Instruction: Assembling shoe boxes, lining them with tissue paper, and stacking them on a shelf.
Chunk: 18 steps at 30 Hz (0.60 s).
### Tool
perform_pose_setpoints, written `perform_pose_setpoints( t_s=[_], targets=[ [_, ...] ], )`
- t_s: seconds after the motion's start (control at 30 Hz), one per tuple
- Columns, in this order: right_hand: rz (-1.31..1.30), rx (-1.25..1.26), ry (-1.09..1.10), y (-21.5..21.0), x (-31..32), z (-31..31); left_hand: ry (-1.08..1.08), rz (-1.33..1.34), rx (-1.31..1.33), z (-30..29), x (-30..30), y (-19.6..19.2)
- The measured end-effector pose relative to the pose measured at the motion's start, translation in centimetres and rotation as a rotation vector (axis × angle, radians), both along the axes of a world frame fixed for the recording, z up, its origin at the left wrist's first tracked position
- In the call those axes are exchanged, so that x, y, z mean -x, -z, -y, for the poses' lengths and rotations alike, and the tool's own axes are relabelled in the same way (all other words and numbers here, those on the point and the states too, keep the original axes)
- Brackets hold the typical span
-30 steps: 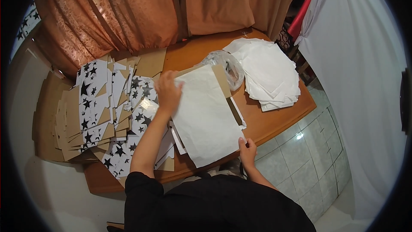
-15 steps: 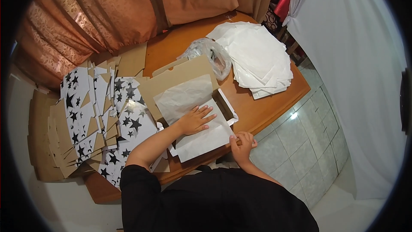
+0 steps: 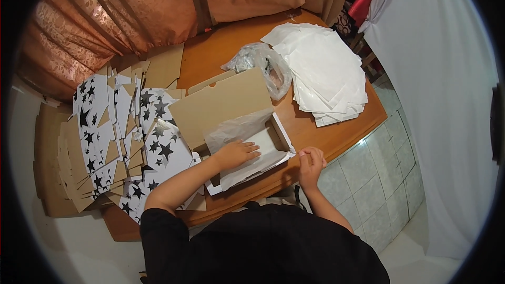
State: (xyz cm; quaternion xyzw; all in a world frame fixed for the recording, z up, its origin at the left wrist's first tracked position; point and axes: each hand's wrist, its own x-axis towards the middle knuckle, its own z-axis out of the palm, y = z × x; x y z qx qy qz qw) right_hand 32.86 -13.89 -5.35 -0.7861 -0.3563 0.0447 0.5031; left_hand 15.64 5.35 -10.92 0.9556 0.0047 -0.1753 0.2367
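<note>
The left hand (image 3: 238, 154) lies palm down, fingers outstretched, on a thin, translucent white paper sheet (image 3: 220, 135), pressing without gripping it. The sheet lines an open rectangular cardboard box (image 3: 215, 106), brown inside and white outside, so it lies directly beneath this hand. The box's long axis slants from near left to far right, with its brown lid standing open on the far side. The right hand (image 3: 311, 162), fingers curled inward and nothing visible in them, is just beyond the box's right end; whether it pinches anything I cannot tell. The left hand is clearly nearer the sheet. Flat white cardboard pieces with black stars (image 3: 164, 151) crowd the box's left, and a clear plastic bag (image 3: 279, 76) sits beyond the lid's right corner. Bare orange-brown wooden table (image 3: 297, 121) separates the box from a white paper stack (image 3: 327, 76) at far right; the table's near edge runs close by.
</note>
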Motion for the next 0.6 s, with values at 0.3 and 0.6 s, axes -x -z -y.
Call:
perform_pose_setpoints(
  t_s=[0.3, 0.6],
  targets=[
    [-0.081, -0.006, -0.125, -0.1, -2.2, -3.8, -0.203, 0.105, -0.164, 0.8, 3.7, 3.2],
    [-0.134, -0.082, -0.142, -0.7, -6.5, -10.2, -0.202, 0.007, -0.023, 0.8, 1.2, 0.3]
  ],
)
